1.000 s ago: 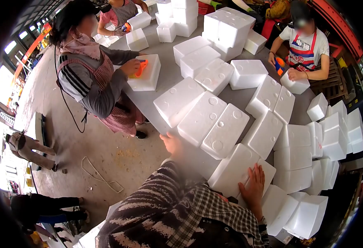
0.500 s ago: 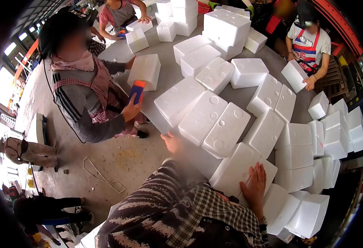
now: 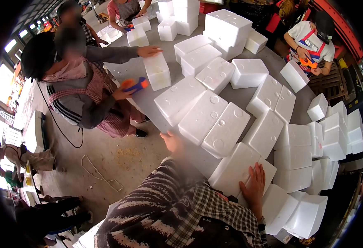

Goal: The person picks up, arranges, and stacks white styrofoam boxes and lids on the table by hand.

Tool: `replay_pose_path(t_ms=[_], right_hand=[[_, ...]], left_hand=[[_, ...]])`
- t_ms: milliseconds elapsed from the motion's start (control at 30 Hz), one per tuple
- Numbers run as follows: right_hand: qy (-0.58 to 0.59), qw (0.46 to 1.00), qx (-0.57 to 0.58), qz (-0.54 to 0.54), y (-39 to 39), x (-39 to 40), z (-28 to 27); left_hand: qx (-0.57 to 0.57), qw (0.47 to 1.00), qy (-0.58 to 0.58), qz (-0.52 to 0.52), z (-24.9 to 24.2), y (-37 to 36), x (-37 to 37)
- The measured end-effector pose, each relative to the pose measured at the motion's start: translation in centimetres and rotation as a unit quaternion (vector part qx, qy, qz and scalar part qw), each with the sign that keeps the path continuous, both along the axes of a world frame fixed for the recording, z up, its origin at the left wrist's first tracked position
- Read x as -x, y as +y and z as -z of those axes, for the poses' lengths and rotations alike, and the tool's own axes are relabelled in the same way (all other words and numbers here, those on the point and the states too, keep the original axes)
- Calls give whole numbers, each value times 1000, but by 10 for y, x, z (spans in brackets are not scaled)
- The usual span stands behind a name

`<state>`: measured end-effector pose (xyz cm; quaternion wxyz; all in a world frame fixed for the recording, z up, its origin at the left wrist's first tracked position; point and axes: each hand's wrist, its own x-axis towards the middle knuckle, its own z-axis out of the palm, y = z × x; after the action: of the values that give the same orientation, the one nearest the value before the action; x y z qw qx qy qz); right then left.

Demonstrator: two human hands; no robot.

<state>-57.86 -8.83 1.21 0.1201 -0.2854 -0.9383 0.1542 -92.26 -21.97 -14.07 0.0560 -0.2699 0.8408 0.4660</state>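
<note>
Resting right hand (image 3: 254, 186) flat on white foam boxes (image 3: 232, 166); holding left hand (image 3: 172, 144) by table (image 3: 146, 101) edge, unsure whether gripping.

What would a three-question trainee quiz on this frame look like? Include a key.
1. True or false: the wearer's right hand lies on a white foam box.
2. Multiple choice: which is nearest the wearer's left hand?
A) the loop of cord on the floor
B) the table's edge
C) the stacked boxes at the far end
3. Short answer: which two colours show on the tool held by the worker in the pink checked apron?

Key: 1. True. 2. B. 3. Orange and blue.
</note>
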Motion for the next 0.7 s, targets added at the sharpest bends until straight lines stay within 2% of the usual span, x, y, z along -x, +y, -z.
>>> replay_pose_path(t_ms=[200, 700], right_hand=[[-9, 1000, -6, 4, 0, 0, 1], [-16, 1000, -12, 6, 0, -2, 4]], left_hand=[[-1, 1000, 8, -4, 10, 0, 2], [-7, 1000, 2, -4, -2, 1, -2]])
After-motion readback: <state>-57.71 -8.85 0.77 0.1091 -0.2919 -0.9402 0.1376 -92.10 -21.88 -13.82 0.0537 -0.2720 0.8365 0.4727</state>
